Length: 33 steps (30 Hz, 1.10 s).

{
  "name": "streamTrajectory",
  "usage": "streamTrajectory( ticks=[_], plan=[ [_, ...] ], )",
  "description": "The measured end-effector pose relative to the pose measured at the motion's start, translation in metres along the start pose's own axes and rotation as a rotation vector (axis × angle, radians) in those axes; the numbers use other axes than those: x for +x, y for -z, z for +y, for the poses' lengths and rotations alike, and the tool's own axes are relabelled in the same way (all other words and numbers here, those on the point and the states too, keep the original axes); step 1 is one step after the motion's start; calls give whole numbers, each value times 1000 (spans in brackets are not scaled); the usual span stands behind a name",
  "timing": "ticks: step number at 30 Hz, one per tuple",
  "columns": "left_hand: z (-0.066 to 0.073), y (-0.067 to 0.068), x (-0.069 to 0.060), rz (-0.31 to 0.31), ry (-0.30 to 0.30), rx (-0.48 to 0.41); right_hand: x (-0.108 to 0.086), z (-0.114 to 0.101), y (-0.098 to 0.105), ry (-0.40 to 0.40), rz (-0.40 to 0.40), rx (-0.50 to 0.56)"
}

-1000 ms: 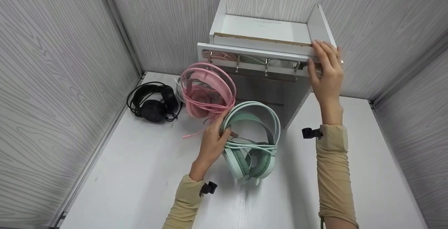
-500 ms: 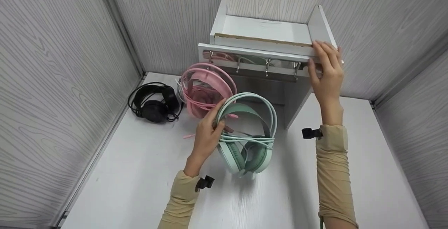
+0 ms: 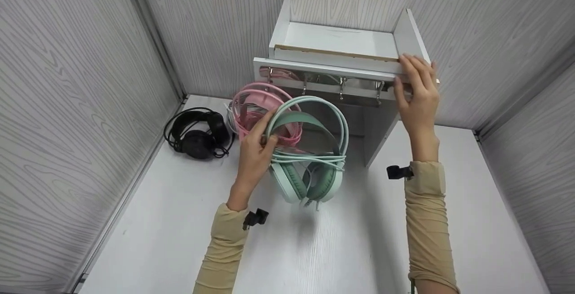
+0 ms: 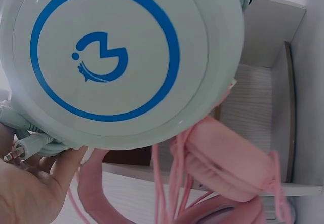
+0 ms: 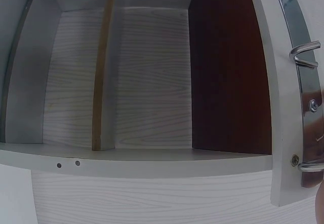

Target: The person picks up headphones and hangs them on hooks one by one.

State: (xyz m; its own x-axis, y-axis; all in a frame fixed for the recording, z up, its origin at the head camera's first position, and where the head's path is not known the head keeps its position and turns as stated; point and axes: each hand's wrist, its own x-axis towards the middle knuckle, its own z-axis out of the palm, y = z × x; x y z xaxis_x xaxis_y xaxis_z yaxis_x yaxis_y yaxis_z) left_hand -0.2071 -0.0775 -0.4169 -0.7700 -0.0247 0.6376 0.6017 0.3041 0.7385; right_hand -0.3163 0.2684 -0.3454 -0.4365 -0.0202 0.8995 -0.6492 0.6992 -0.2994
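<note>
My left hand (image 3: pixel 254 154) grips the mint green headphones (image 3: pixel 330 188) by the left side of the headband, above the table. Their cord is wrapped across the middle. In the left wrist view, an ear cup (image 4: pixel 111 100) with a blue ring fills the top, and a cable plug (image 4: pixel 30 147) sits by the fingers. Pink headphones (image 3: pixel 260 100) are behind, below the leftmost hook, partly covered by the hand and green pair; whether they hang on it I cannot tell. My right hand (image 3: pixel 418 98) holds the right end of the hook rail (image 3: pixel 323 67).
A white shelf unit (image 3: pixel 341 37) stands against the back wall, several metal hooks along its front. Black headphones (image 3: pixel 197 143) lie on the white table (image 3: pixel 179 222) at the left. Some grey object (image 3: pixel 231 121) shows partly behind the pink pair. Patterned panels (image 3: pixel 76 105) enclose the sides.
My left hand has raised the green headphones and shifted them left, closer to the hooks; they now overlap the pink pair more. My right hand has stayed on the rail.
</note>
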Motion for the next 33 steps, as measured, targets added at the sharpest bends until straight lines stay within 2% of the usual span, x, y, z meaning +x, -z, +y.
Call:
streamTrajectory(
  ticks=[4,11,17,24,30,33],
  plan=[
    [1,6,12,12,-12,-15,-1,0,0,1,-7,-4],
    [-2,10,23,7,44,-41,-1,1,-2,8,-4,1],
    [-9,8,24,4,47,18,0,1,-3,17,9,16],
    [-16,1,25,-14,-23,120,1,3,-3,19,24,7],
    [-23,-6,22,-25,-39,106,1,0,-3,18,12,15],
    [-26,-9,20,-13,-32,103,1,0,-2,15,1,13]
  ],
)
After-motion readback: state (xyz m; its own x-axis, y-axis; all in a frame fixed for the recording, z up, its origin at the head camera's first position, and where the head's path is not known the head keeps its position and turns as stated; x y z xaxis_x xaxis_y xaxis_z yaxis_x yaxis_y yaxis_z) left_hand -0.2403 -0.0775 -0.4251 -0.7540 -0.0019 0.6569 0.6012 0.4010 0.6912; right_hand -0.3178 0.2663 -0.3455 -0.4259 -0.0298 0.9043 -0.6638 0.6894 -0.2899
